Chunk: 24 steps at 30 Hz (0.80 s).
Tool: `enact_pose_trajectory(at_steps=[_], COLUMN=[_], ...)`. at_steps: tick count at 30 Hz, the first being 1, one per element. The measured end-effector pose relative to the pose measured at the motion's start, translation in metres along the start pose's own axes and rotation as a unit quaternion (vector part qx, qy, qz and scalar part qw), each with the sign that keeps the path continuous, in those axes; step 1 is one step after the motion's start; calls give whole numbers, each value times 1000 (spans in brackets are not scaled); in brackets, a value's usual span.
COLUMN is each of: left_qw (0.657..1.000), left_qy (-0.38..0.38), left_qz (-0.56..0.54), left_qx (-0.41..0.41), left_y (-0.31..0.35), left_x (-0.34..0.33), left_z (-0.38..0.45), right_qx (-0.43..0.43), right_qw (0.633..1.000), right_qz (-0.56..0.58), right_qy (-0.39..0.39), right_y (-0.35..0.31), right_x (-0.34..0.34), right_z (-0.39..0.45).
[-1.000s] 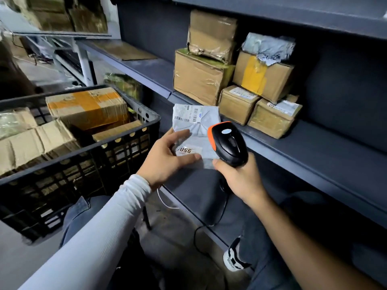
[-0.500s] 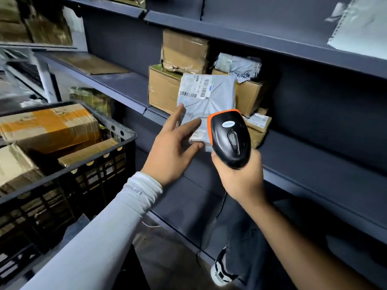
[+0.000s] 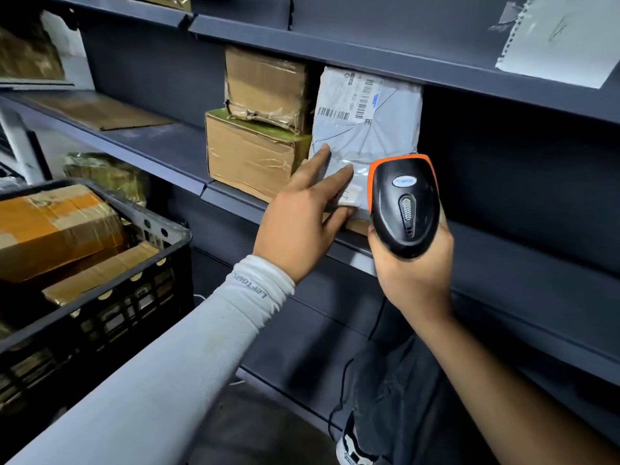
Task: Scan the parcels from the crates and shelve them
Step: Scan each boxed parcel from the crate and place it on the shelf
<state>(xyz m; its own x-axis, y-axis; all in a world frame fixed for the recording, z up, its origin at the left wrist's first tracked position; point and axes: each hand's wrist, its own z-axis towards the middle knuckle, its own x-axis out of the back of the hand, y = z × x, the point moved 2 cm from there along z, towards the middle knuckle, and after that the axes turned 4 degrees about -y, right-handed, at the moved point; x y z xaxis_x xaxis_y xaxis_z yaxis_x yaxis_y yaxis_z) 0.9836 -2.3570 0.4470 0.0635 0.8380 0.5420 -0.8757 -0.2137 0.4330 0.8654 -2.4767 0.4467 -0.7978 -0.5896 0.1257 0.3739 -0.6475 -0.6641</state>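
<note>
Head view: left hand [image 3: 302, 223], fingers straight, presses grey mailer parcel [image 3: 365, 129] upright on shelf [image 3: 161, 142] at frame centre, beside stacked cardboard boxes [image 3: 258, 129]. Right hand [image 3: 412, 266] grips scanner [image 3: 404, 203] just below/right of it. Looks scanned & nearly shelved; crate [image 3: 141, 263] lower left w/ more parcels left to do.

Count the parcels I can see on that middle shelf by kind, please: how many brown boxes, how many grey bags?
Brown cardboard boxes: 2, the upper box stacked on the lower box
Grey mailer bags: 1, the grey bag, standing upright with the left hand against it
Total: 3
More may sit hidden behind the bag.
</note>
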Motion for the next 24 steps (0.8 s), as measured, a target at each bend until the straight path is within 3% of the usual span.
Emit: enact_pose_trajectory(at_steps=[5,16,24], left_qw=[998,993,973], left_qy=[62,107,210], left_qz=[20,39,15], left_qx=[8,-42,-96], left_y=[-1,-7,3], left_x=[-10,-13,1], left_z=[-4,26,42], right_qx=[7,37,141], right_qw=[1000,999,989], right_qz=[-7,-4,-47], right_qy=[0,-14,-28], right_y=[9,11,8], right_x=[-1,-11,-15], right_z=[1,27,38])
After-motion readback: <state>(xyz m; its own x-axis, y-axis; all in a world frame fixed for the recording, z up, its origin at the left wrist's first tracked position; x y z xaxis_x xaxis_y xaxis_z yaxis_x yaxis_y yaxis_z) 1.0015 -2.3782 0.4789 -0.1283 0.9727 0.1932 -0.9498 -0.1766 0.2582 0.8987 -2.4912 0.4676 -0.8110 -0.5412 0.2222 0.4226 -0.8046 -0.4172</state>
